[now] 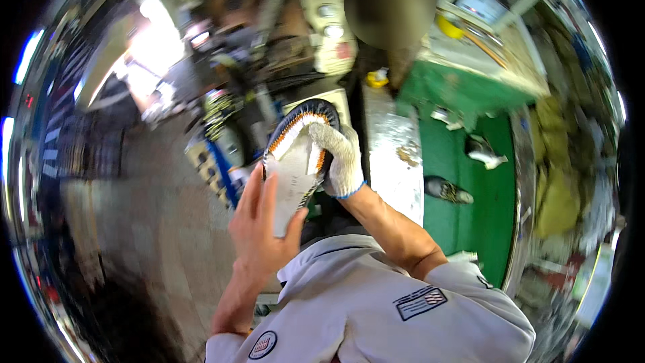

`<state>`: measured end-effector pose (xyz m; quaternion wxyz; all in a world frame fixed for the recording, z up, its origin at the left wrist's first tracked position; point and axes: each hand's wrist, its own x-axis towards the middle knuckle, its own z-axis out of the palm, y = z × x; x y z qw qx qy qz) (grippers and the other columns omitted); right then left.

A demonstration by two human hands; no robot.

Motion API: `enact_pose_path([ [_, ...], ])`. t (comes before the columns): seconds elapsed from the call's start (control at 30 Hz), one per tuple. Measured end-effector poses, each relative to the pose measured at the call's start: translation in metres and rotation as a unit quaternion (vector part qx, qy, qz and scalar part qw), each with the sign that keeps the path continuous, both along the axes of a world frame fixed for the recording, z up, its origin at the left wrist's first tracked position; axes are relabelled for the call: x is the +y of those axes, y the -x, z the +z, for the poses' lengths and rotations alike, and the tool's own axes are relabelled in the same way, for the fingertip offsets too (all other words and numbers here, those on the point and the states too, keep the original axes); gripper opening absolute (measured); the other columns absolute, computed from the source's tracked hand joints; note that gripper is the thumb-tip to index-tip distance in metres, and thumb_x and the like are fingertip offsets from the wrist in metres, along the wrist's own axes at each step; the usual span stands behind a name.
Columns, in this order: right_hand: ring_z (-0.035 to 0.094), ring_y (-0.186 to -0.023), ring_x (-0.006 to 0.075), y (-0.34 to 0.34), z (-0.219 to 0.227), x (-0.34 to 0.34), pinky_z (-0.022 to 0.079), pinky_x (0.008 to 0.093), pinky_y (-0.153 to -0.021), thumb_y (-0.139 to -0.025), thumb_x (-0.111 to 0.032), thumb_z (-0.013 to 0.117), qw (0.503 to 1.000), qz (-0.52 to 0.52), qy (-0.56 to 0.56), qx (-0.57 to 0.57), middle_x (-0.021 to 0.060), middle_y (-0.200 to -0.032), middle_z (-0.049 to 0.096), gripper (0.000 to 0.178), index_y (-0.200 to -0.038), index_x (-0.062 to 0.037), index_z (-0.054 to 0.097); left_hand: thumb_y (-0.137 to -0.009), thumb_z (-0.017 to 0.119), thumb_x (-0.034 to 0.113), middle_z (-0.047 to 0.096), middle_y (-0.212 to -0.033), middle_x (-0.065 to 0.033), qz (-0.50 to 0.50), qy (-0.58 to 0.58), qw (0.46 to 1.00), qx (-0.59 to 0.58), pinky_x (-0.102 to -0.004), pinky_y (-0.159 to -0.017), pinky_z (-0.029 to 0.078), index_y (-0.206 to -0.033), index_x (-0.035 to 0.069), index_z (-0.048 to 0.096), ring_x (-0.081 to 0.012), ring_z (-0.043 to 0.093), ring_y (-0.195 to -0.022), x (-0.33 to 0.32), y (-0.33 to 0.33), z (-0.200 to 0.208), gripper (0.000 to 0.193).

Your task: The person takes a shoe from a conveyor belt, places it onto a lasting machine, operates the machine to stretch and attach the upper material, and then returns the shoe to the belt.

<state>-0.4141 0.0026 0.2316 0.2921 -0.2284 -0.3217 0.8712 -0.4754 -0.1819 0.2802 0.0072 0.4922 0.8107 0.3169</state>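
A black shoe upper (290,185) is held bottom up in front of my body, its pale sole board facing me and orange stitching running round the toe edge. My left hand (261,225) is bare and grips its near left end, fingers along one side and thumb on the other. In a knitted white glove with a blue cuff, my right hand (341,158) clasps the far right side, fingertips resting on the board near the toe. The underside of the upper is hidden.
Beyond the upper stands a machine with a pale control panel (326,27). On a green surface to the right lie a dark shoe (443,189) and a black-and-white shoe (484,152). A metal-topped ledge (396,141) runs beside it. A bright lamp (154,40) glares at far left.
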Motion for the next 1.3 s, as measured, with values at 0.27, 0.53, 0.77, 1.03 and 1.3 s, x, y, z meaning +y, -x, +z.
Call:
enact_pose_path([
  [0.27,0.067,-0.070,0.0151,-0.238,-0.117,0.132,0.054,0.0315,-0.068,-0.081,-0.023,0.075,0.964,-0.150,-0.016,-0.219,0.0086,-0.080,0.073,0.027,-0.088,0.0028,0.076,-0.083,0.084,0.035,0.066,-0.128,-0.0173,0.181,-0.132,0.958,-0.181,-0.0393,-0.095,0.050,-0.139,-0.008,0.049,-0.0238,0.062,-0.108,0.068,0.152,-0.130,0.079],
  [0.53,0.067,-0.111,0.0302,-0.502,-0.176,0.168,0.051,0.0379,-0.093,-0.078,-0.063,0.073,0.616,0.096,-0.055,-0.780,0.0144,-0.123,0.070,0.076,-0.125,-0.0037,0.067,-0.076,0.085,0.048,0.062,-0.136,-0.0142,0.366,-0.004,0.894,-0.260,-0.0408,-0.104,0.043,-0.125,-0.004,0.067,-0.0258,0.058,-0.116,0.104,0.123,-0.103,0.074],
  [0.77,0.063,-0.119,0.0328,-0.329,-0.217,0.134,0.051,0.0366,-0.099,-0.085,-0.033,0.078,0.736,-0.115,-0.263,-0.614,0.0237,-0.131,0.063,0.073,-0.142,0.0040,0.050,-0.084,0.063,0.001,0.072,-0.109,-0.0159,0.263,-0.218,0.797,-0.497,-0.0381,-0.089,0.055,-0.108,-0.005,0.073,-0.0259,0.068,-0.096,0.059,0.185,-0.128,0.026],
  [1.03,0.049,-0.134,0.0384,-0.065,-0.065,0.049,0.035,0.0487,-0.113,-0.092,-0.073,0.048,0.987,0.101,-0.085,0.087,0.0272,-0.146,0.049,0.102,-0.152,0.0072,0.030,-0.075,0.076,0.045,0.065,-0.121,-0.0252,-0.102,-0.303,0.498,-0.806,-0.0505,-0.093,0.055,-0.135,-0.005,0.054,-0.0430,0.066,-0.104,0.049,0.023,-0.085,0.081],
  [1.3,0.072,-0.096,0.0267,-0.059,0.016,0.049,0.060,0.0384,-0.085,-0.081,-0.036,0.076,0.993,0.091,0.029,0.074,0.0198,-0.110,0.071,0.068,-0.131,0.0049,0.056,-0.093,0.062,0.052,0.070,-0.114,-0.0163,0.012,-0.098,0.750,-0.655,-0.0374,-0.086,0.055,-0.127,-0.006,0.061,-0.0266,0.069,-0.097,0.043,0.007,-0.139,0.067],
])
